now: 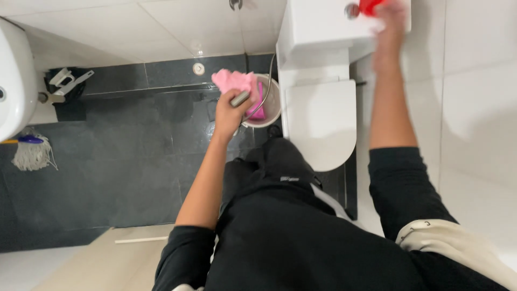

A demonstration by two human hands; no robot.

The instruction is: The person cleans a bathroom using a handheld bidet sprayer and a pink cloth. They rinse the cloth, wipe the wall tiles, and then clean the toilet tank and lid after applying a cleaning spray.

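Left hand (pixel 230 114) clenched on metal handle (pixel 240 99), pink cloth (pixel 235 81) at 12 o'clock, over white bucket (pixel 272 105). Right hand (pixel 389 24), blurred, grasping red object (pixel 370 6) on toilet tank (pixel 323 24), 2 o'clock from left hand, well apart.

A white ceramic toilet (pixel 322 121) with its lid closed is seen at upper centre, with its white rectangular cistern (pixel 318 27) behind it against white wall tiles (pixel 479 108). The floor is laid with dark grey square tiles (pixel 124 167). A round silver floor drain (pixel 198 68) is noted near the base of the far wall. A white curved ceramic basin (pixel 16 81) is seen at the left edge. Below it, a string mop head with a blue collar (pixel 32 151) rests on the floor. A dark bin with a white handled tool (pixel 67 86) stands in the far left corner. A pale beige threshold (pixel 107 258) is visible at lower left.
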